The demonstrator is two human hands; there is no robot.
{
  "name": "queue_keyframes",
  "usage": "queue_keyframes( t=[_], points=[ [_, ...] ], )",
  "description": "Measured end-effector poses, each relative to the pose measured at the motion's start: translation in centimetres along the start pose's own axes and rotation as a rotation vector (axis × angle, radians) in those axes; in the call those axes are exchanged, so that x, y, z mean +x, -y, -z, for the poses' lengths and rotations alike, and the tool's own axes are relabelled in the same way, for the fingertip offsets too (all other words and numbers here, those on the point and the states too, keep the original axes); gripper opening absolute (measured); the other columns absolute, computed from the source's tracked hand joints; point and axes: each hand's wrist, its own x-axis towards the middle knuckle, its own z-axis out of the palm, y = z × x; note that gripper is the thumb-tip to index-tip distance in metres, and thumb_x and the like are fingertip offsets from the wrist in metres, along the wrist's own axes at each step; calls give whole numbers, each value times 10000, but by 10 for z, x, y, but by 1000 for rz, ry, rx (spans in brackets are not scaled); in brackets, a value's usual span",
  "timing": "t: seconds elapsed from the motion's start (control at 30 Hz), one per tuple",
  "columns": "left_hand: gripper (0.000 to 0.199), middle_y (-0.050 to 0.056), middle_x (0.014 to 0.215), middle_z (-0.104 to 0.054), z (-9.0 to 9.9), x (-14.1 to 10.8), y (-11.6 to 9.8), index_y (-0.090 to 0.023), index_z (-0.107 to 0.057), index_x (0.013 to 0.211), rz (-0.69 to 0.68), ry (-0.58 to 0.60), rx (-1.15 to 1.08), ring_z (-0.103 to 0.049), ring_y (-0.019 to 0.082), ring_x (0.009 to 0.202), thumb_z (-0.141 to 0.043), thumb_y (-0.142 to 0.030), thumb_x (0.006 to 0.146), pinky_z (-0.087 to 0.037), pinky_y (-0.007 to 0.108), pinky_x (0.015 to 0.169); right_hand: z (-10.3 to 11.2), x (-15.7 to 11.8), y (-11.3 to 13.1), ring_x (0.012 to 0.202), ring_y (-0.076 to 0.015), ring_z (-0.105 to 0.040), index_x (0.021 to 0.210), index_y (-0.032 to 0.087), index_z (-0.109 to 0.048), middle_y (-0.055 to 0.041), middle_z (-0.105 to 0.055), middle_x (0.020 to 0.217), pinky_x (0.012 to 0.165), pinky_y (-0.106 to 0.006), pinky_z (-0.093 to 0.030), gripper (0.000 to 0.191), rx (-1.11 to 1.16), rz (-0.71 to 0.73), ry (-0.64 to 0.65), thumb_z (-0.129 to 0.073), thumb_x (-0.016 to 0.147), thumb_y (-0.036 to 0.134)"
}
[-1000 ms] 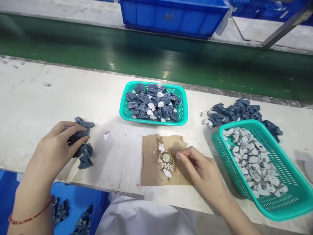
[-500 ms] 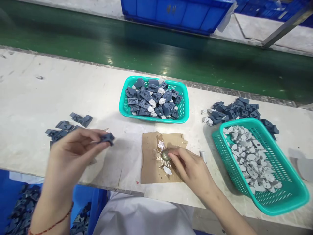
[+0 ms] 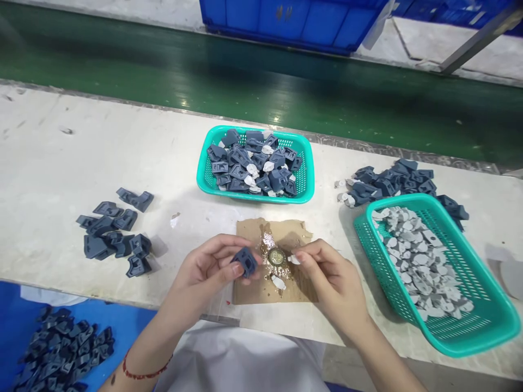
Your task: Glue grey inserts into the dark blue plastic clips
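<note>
My left hand [image 3: 214, 267] grips a dark blue-grey plastic part [image 3: 245, 261] with square openings, held over the left side of a brown cardboard piece [image 3: 249, 291]. Across from it, my right hand [image 3: 333, 272] pinches a small white plastic piece [image 3: 293, 259] between thumb and fingertips. Between the hands, a small round dish [image 3: 277, 256] of clear-looking liquid rests on the wet, shiny cardboard. Just below the dish lies another white piece [image 3: 278, 281].
A green basket [image 3: 255, 198] at the back holds dark parts with white pieces. Another green basket [image 3: 439, 348] at right contains many white pieces. Dark parts lie in piles at left [image 3: 100, 245] and right [image 3: 388, 182]. More fill a blue bin [image 3: 134, 321] below the table edge.
My left hand has moved right with the dark part, from beside the left pile to the cardboard. My right hand has drawn slightly right from the dish, the white piece now showing in its fingers.
</note>
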Motion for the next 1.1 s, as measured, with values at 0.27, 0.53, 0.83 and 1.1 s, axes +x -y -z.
queue_keyframes(
  t=[0.27, 0.53, 0.83, 1.1],
  points=[
    [193, 0, 942, -812, -15, 4, 10, -292, -828, 1002, -2, -65, 164, -729, 105, 855, -802, -170, 854, -571, 133, 740, -2, 3, 23, 641, -102, -602, 1046, 276, -733, 25, -629, 700, 623, -201, -498, 147, 533, -6, 16, -632, 1021, 380],
    [156, 28, 997, -748, -27, 2, 11, -245, -791, 1035, -33, -10, 569, -701, 157, 923, -740, -217, 890, -574, 208, 761, -22, -6, 28, 775, -118, -679, 1080, 309, -740, 6, -708, 817, 759, -230, -568, 144, 764, -7, 69, -613, 1035, 362],
    [118, 27, 997, -725, -25, 3, 14, -233, -769, 1026, 2, 26, 345, -669, 158, 931, -685, -272, 953, -532, 240, 832, -21, -13, 18, 688, -106, -664, 1052, 277, -727, 23, -684, 714, 693, -206, -546, 161, 701, -76, 14, -617, 1030, 393],
    [211, -2, 920, -690, -21, -5, 14, -237, -656, 1135, 6, 188, 646, -616, 136, 812, -502, -362, 1064, -485, 228, 740, 5, -5, 35, 723, -88, -674, 976, 248, -708, 25, -749, 875, 649, -160, -510, 117, 111, 164, 104, -608, 1014, 201]
  ],
)
